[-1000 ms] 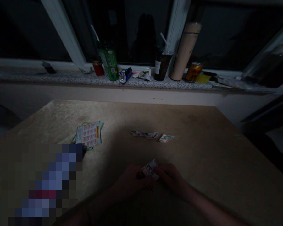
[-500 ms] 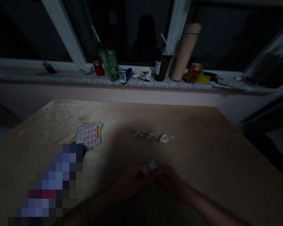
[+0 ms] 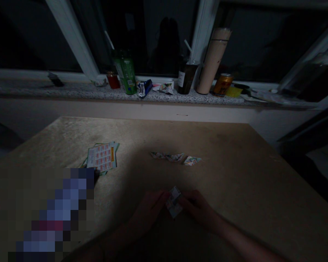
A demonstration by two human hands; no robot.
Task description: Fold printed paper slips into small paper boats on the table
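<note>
The scene is dim. My left hand point(image 3: 150, 210) and my right hand point(image 3: 198, 211) meet near the front of a tan table point(image 3: 235, 174). Both pinch a small folded piece of printed paper point(image 3: 174, 202) between their fingertips, just above the tabletop. Three small folded paper shapes point(image 3: 175, 158) lie in a row further back on the table. A stack of printed paper sheets point(image 3: 102, 157) lies to the left.
A blurred-out object point(image 3: 57, 211) lies at the front left of the table. On the stone windowsill point(image 3: 71, 89) behind stand a green bottle point(image 3: 127, 74), a red cup point(image 3: 113, 80), a dark bottle point(image 3: 186, 74), a tall beige flask point(image 3: 211, 62), a gold can point(image 3: 222, 84) and wrappers.
The folded paper has been turned between my fingers from lying wide to standing more on end. Both hands stay in the same spot.
</note>
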